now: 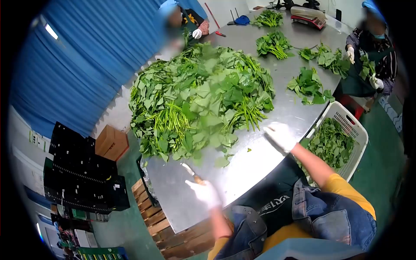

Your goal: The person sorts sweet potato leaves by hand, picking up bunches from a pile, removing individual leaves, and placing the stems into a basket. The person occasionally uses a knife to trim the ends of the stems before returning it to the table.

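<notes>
A large heap of leafy green stems (203, 95) covers much of the metal table (251, 160). My left hand (206, 193), in a white glove, is closed around a small knife (193, 174) with a brown handle, its blade pointing up and left near the heap's front edge. My right hand (279, 135), also white-gloved, is over the table just right of the heap's cut stems; its fingers are blurred, and whether they hold anything cannot be made out.
A white crate (362, 134) of greens stands at the table's right edge. Small bunches (310, 84) lie at the back right. Two people (375, 47) work across the table, beside a red scale (308, 21). Black crates (82, 169) are stacked left.
</notes>
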Available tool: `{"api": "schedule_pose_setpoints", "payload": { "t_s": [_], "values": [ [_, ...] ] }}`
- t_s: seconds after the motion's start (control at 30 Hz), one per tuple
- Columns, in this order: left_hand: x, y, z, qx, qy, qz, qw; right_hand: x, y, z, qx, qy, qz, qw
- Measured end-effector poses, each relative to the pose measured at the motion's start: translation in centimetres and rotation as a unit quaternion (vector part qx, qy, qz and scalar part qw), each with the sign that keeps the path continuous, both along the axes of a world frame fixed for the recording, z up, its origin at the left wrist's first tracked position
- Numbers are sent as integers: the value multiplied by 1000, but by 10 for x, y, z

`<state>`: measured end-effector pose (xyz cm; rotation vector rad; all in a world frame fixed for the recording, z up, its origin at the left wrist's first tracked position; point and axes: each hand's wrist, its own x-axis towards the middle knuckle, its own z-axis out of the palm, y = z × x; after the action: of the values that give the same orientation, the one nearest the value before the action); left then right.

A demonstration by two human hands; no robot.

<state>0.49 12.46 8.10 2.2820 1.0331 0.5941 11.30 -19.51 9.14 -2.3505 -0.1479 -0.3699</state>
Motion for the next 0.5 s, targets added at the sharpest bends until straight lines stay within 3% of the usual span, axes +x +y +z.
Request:
{"api": "schedule_pose_setpoints", "payload": {
  "t_s": [0.07, 0.13, 0.17, 0.27, 0.37, 0.43, 0.47, 0.5],
  "values": [
    [-12, 11, 0, 9, 4, 8, 1000, 37, 29, -31, -120, 9, -18, 993],
    [-22, 13, 18, 1, 45, 21, 999, 36, 53, -1, -90, -25, -43, 995],
    [-24, 25, 0, 59, 64, 23, 996, 51, 56, -15, -187, 11, -62, 980],
    [-33, 36, -10, 134, 98, -35, 985, 76, 47, -48, -193, 24, -83, 977],
    [-31, 34, 12, 214, 54, -88, 971, 80, 18, -33, -147, 81, -55, 984],
    [-13, 28, 37, 183, -72, -196, 961, 83, 7, -28, -105, -10, -96, 990],
    [-1, 25, 50, 105, -87, -220, 966, 75, 9, -4, -35, 18, -118, 992],
    [12, 19, 57, 172, -130, -251, 944, 76, 2, -3, 65, 23, -78, 995]
  ]
}}
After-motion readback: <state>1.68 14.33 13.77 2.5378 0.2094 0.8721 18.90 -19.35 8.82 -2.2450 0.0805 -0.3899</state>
